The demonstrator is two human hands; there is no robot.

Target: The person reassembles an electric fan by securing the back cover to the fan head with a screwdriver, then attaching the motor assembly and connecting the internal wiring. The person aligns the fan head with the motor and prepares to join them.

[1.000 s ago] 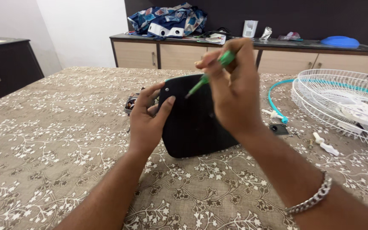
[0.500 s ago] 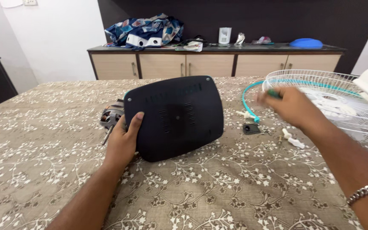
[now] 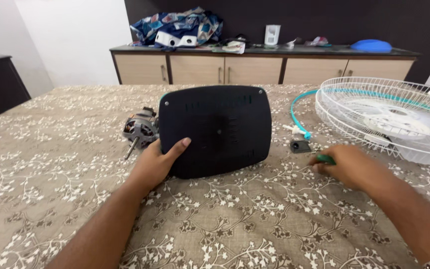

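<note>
A dark, rounded-rectangular fan cover (image 3: pixel 215 130) stands on edge near the middle of the frame, on the bed's brown floral bedspread (image 3: pixel 51 164), its vented back facing the camera. The left hand (image 3: pixel 159 162) clasps its lower left corner, thumb laid across the dark face and the other fingers hidden behind it. Just left of the cover and touching its edge lies a small electric motor (image 3: pixel 140 131) with its shaft pointing down and to the left.

To the right of centre, the right hand (image 3: pixel 352 167) rests low on the bedspread, curled around a green-handled screwdriver (image 3: pixel 326 159); only the tip of the handle shows past the fingers. Just above that hand sits a small black part (image 3: pixel 300 146), and near it a white plastic piece (image 3: pixel 294 130) beside a teal ring (image 3: pixel 294 112) that curves up toward the white wire fan guard (image 3: pixel 389 117) filling the right side of the frame.

Along the top of the frame runs a low sideboard (image 3: pixel 255 67) with beige doors, carrying a heap of blue patterned cloth (image 3: pixel 180 27) at its left end and a blue lid-like thing (image 3: pixel 372 46) at its right.
</note>
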